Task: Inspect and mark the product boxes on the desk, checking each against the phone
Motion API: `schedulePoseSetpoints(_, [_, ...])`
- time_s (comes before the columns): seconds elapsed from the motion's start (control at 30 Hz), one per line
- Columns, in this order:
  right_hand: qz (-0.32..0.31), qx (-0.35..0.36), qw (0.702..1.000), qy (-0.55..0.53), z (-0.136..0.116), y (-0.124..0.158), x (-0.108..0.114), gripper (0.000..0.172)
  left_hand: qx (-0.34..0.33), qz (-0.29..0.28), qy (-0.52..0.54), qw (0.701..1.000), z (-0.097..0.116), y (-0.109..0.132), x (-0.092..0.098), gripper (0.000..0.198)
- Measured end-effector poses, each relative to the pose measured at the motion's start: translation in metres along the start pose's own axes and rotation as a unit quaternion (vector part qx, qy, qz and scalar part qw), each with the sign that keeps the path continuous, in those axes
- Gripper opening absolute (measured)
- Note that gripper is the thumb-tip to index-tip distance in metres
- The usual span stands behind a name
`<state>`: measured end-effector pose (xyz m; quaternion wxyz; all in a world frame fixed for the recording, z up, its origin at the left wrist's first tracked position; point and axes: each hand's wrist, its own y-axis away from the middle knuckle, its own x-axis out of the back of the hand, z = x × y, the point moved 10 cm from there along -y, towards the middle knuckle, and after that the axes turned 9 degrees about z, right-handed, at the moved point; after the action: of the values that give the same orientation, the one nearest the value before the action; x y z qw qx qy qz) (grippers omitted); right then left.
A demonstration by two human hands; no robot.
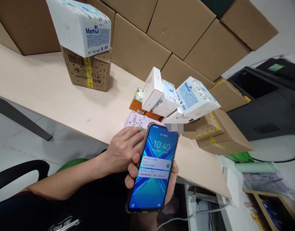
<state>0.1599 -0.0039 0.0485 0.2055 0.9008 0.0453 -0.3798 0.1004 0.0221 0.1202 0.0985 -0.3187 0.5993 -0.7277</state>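
My right hand (131,171) holds a smartphone (153,186) from below, its fingers wrapped around the left edge and the thumb side along the right edge. The lit lock screen reads 10:40 above two notifications. Beside the phone, my left hand (124,147) lies flat at the table's front edge with fingers stretched out. Its fingertips reach a lilac printed box (135,118) and pass partly behind the phone, so I cannot tell whether they touch it.
On the wooden table (89,118) stand a white box (152,89), an orange box (138,104) and Manhua tissue packs (197,96). Another tissue pack (77,29) sits on a small carton (87,70). Large cardboard boxes (140,41) line the back. A black printer-like machine (260,89) is at right.
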Motion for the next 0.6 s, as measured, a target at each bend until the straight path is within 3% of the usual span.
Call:
schedulePoseSetpoints(0.23, [0.007,-0.012,1.000,-0.002,0.003,-0.001,0.004,0.081,-0.013,0.011,-0.027,0.999,0.001,-0.001,0.002,0.027])
schedulePoseSetpoints(0.37, [0.026,0.035,0.999,0.002,-0.011,0.001,0.015,0.079,-0.026,-0.013,-0.021,0.999,0.004,-0.002,-0.001,0.028])
schedulePoseSetpoints(0.5, [0.168,0.155,0.973,0.047,-0.050,0.025,0.068,0.077,-0.025,-0.030,-0.030,0.999,0.005,-0.005,-0.002,0.025])
schedulePoseSetpoints(0.6, [0.272,0.306,0.906,0.111,-0.094,0.067,0.111,0.076,-0.013,-0.038,-0.035,0.999,0.004,-0.007,-0.002,0.024])
